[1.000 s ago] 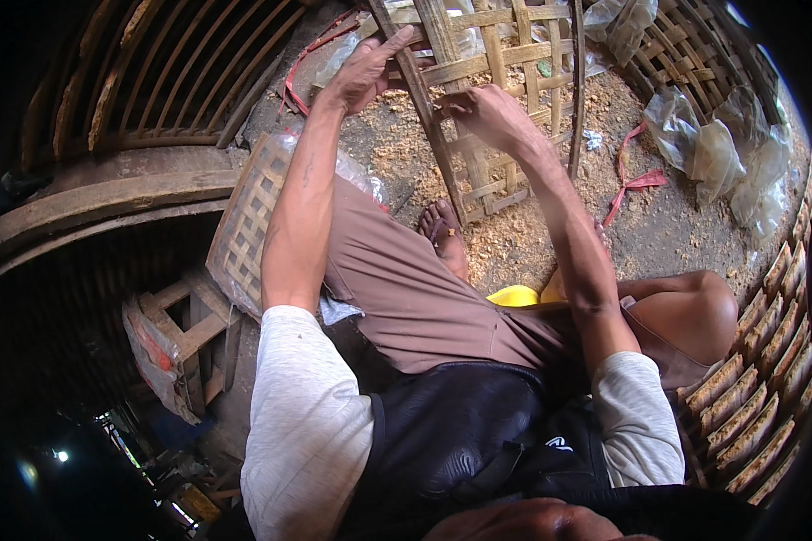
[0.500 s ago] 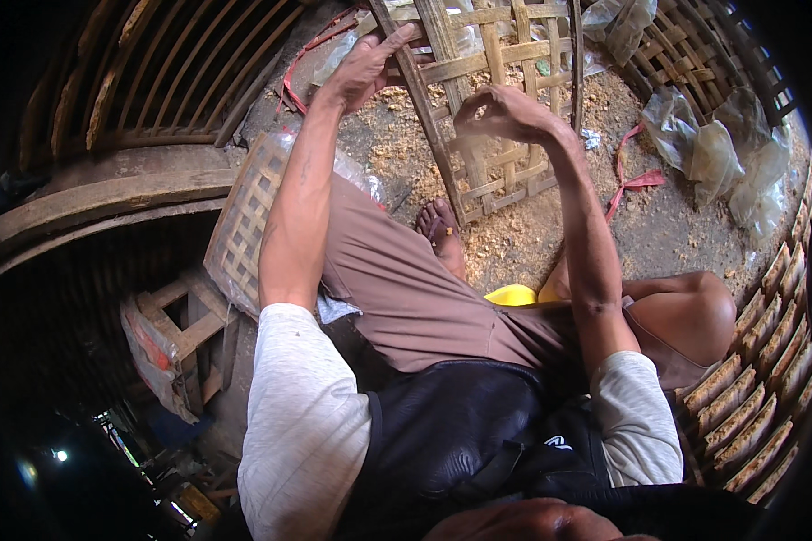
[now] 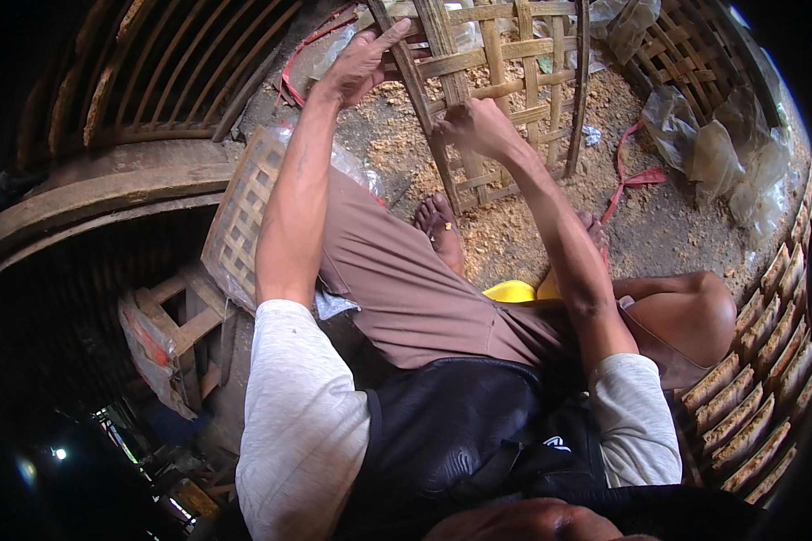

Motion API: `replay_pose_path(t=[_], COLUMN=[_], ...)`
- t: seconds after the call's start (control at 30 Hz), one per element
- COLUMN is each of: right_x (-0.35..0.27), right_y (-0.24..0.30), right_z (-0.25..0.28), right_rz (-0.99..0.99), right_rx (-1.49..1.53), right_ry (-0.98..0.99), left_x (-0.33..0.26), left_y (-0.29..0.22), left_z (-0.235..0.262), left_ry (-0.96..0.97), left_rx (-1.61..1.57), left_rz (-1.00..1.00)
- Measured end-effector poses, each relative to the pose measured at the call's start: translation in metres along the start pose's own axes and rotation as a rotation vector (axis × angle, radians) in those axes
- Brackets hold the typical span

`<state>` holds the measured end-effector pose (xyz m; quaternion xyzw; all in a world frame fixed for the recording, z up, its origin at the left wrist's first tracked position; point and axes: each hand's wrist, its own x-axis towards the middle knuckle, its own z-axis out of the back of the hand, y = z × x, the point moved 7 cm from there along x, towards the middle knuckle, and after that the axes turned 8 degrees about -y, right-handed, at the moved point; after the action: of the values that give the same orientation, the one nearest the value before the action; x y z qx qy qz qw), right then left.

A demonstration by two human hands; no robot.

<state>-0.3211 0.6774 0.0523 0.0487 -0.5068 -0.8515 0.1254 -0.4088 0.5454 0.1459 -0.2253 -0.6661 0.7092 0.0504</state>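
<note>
Right hand (image 3: pixel 484 126) swings back to the woven frame (image 3: pixel 494 63), putting both hands at one side.

Left hand (image 3: pixel 356 72) grips its rail (image 3: pixel 415 90); the right is curled, hold unclear.

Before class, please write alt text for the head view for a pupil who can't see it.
Left hand grips the side of a woven frame; the right hand, curled, is at its weave. Crumbs litter the floor; a pink ribbon lies to the right.

Woven frame (image 3: pixel 498 90) cropped above, left hand (image 3: pixel 358 70) partly hidden
</note>
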Motion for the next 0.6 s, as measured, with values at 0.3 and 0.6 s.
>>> replay_pose_path(t=[0.3, 0.6], right_x=[-0.01, -0.011], right_y=[0.003, -0.008], right_z=[0.003, -0.005], right_rz=[0.089, 0.076], right_rx=[0.091, 0.067], right_ry=[0.042, -0.081], left_x=[0.009, 0.01], left_y=[0.01, 0.009], left_z=[0.008, 0.007], left_ry=[0.011, 0.045], left_rx=[0.039, 0.019], left_rz=[0.035, 0.018])
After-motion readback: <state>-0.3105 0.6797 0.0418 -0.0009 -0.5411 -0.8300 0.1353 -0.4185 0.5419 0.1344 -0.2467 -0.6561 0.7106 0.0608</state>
